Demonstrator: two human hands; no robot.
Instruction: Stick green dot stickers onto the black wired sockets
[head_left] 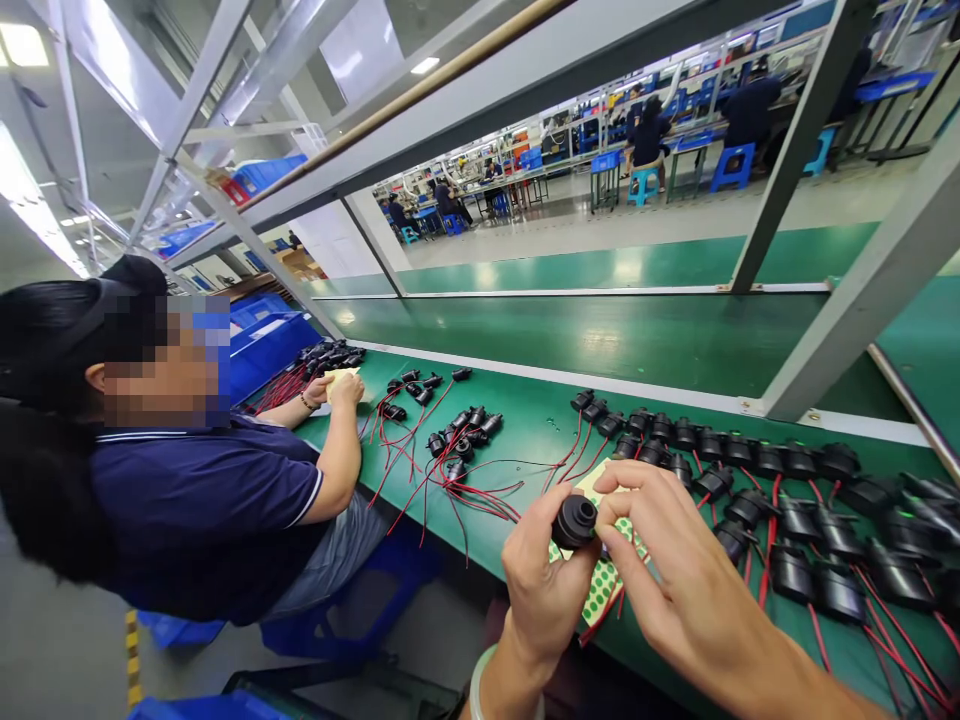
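Note:
My left hand [541, 570] grips a small black cylindrical part [574, 521] with a stepped round nozzle facing me; it looks like a small pump. Close against its right side is my right hand [671, 555], thumb and forefinger brought together in a pinch. Whatever those fingertips hold, if anything, is too small or hidden to make out. Beneath both hands lies a pale sticker sheet [600, 592] with rows of green dots, partly covered by them. Red wires show below the sheet; I cannot tell which part they belong to.
Several black wired parts [796, 570] stand in rows on the green bench [510, 400] at right, and a loose cluster [465, 432] lies mid-bench. At left a co-worker [202, 510] holds a yellowish sheet. Blue bins [274, 345] and a metal frame post [862, 285] border the bench.

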